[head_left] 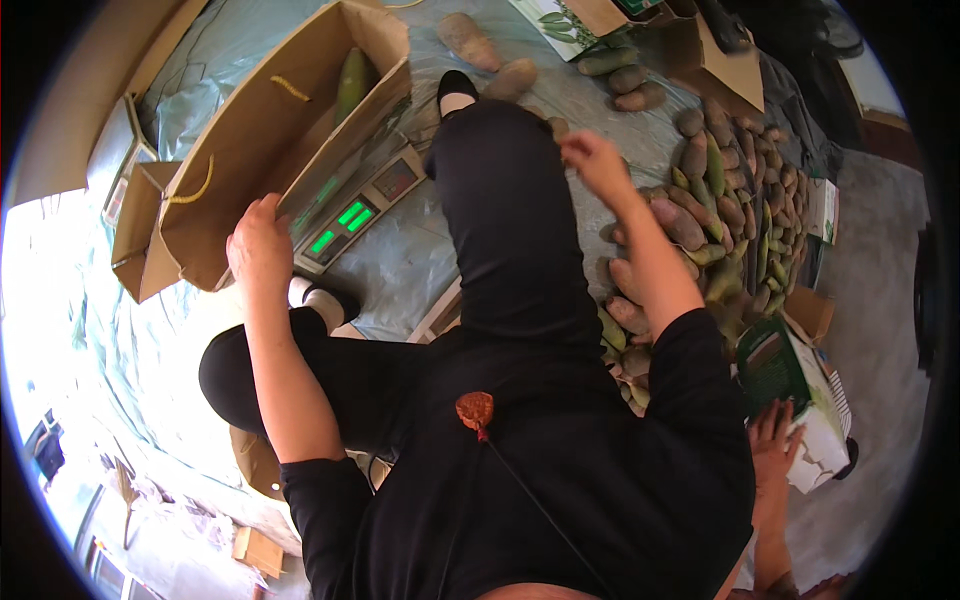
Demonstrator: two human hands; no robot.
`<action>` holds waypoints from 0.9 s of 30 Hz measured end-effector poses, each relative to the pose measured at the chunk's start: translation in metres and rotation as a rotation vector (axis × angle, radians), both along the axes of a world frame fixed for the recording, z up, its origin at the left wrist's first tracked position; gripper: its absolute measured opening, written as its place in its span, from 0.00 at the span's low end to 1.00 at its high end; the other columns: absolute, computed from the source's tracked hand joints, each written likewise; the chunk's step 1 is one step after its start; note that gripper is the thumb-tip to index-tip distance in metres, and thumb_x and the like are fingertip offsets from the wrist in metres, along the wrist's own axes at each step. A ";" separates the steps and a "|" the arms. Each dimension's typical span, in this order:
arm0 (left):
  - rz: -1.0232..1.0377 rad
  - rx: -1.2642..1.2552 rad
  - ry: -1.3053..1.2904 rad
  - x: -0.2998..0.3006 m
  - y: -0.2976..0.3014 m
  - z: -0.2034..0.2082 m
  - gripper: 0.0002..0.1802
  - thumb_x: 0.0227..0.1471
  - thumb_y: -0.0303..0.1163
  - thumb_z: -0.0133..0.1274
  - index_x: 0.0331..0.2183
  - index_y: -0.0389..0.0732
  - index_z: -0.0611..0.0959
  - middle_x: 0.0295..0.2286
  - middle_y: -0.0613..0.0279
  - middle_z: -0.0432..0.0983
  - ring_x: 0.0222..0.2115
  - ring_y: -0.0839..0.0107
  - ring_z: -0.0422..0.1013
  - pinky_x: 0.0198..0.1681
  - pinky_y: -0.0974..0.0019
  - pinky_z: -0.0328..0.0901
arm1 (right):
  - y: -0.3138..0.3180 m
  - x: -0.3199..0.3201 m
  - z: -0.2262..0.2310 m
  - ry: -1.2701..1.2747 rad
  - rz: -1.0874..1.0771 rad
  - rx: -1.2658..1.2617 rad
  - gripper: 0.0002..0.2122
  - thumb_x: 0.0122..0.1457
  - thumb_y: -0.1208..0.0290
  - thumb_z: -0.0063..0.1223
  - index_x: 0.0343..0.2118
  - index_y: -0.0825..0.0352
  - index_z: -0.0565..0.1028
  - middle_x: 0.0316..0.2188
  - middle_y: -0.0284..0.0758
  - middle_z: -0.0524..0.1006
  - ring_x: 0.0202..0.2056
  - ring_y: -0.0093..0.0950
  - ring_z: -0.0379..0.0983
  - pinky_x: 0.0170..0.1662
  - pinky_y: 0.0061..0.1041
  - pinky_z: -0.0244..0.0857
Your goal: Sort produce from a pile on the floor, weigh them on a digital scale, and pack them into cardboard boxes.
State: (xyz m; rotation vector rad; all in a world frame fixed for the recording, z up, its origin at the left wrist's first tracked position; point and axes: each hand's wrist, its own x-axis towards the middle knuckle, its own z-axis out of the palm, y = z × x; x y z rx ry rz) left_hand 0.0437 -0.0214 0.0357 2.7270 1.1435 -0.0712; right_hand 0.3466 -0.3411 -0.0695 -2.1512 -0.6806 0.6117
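Observation:
My left hand (pixel 261 248) is at the near edge of a long open cardboard box (pixel 235 150), its fingers curled over the rim. The box has yellow rope handles, and one long green root vegetable (pixel 352 86) lies inside. Just beside the box is a digital scale (pixel 345 222) with lit green figures. My right hand (pixel 598 168) is beyond my right knee with loosely bent fingers and nothing visible in them. A brown root vegetable (pixel 558 128) is close to its fingertips, partly hidden by my knee.
A large heap of brown, pinkish and green root vegetables (pixel 715 200) covers the floor at right. More big brown ones (pixel 468 42) lie ahead on plastic sheeting (pixel 395 285). At lower right, another person's hand (pixel 775 440) touches a white and green carton (pixel 800 400).

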 end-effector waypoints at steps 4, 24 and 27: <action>0.001 -0.029 0.030 0.001 0.002 -0.004 0.16 0.44 0.27 0.52 0.40 0.41 0.77 0.36 0.53 0.74 0.39 0.54 0.70 0.41 0.56 0.63 | -0.054 -0.061 -0.059 0.092 0.038 -0.247 0.06 0.49 0.73 0.54 0.30 0.67 0.76 0.26 0.40 0.77 0.30 0.34 0.74 0.34 0.30 0.66; -0.003 -0.058 0.012 0.004 -0.001 -0.004 0.15 0.45 0.25 0.51 0.39 0.39 0.77 0.36 0.52 0.74 0.37 0.53 0.71 0.39 0.58 0.65 | -0.147 -0.077 -0.133 0.227 -0.443 -0.539 0.11 0.45 0.67 0.58 0.31 0.65 0.75 0.29 0.43 0.77 0.35 0.40 0.73 0.40 0.34 0.66; -0.029 -0.026 -0.020 0.004 0.000 -0.006 0.14 0.45 0.25 0.51 0.38 0.38 0.77 0.34 0.52 0.75 0.36 0.52 0.71 0.38 0.57 0.65 | -0.147 -0.073 -0.140 0.211 -0.479 -0.602 0.13 0.46 0.65 0.59 0.34 0.66 0.74 0.32 0.43 0.76 0.37 0.40 0.73 0.41 0.33 0.65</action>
